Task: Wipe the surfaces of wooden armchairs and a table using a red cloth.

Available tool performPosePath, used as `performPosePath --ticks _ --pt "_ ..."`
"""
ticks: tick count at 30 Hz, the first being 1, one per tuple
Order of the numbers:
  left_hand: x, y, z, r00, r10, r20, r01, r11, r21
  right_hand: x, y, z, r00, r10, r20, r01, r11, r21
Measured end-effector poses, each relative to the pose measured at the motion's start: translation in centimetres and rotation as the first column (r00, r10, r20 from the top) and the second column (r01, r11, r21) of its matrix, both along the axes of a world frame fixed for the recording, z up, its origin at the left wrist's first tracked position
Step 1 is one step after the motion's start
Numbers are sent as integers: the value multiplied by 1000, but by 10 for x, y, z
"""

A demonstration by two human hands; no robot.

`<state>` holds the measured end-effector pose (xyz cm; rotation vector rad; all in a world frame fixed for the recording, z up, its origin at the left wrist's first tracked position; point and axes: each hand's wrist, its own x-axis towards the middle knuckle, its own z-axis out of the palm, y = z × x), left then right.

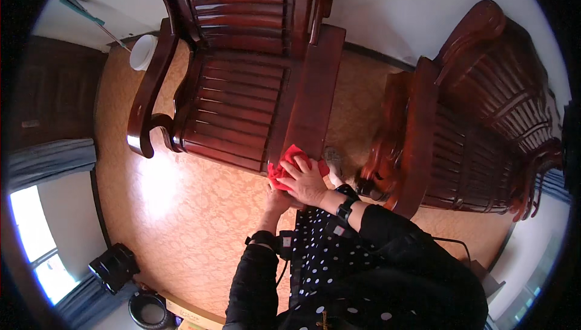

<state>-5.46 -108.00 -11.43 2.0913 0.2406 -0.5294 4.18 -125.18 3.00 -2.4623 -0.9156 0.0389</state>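
A red cloth (295, 150) lies bunched on the front end of a wide, flat armrest (317, 89) of a dark red-brown wooden bench. On top of the cloth rests my right hand (305, 182), its fingers spread and pressing it against the wood. My left hand (278, 197) is at the armrest's front end, just below the cloth; its fingers are mostly hidden, and whether it grips the cloth or the wood edge is unclear. The slatted seat (233, 112) is left of the armrest.
A second wooden slatted seat (472, 157) stands to the right, with a foot (334, 164) in the gap between. A white bucket (143, 53) and a green-headed mop (81, 10) are at the upper left. Patterned floor (190, 239) extends to the left.
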Motion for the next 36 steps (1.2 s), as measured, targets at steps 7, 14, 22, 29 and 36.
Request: performPosePath --ticks 7,14,22,29,36 --pt "21 -36 28 999 30 43 -27 996 -85 15 -30 -11 995 97 -10 -97 994 -39" --pt "-8 -4 42 955 243 -167 -277 934 -226 65 -5 -9 945 321 -55 -312 941 131" --pt "5 -30 75 929 296 -222 -320 944 -81 274 -79 -49 987 -152 53 159 970 -182" --pt "27 -44 102 931 219 -291 -199 975 99 364 -154 -65 781 -621 61 620 784 42" --pt "37 -46 119 931 193 -308 -157 978 139 352 -130 -74 641 -761 -104 754 649 -105"
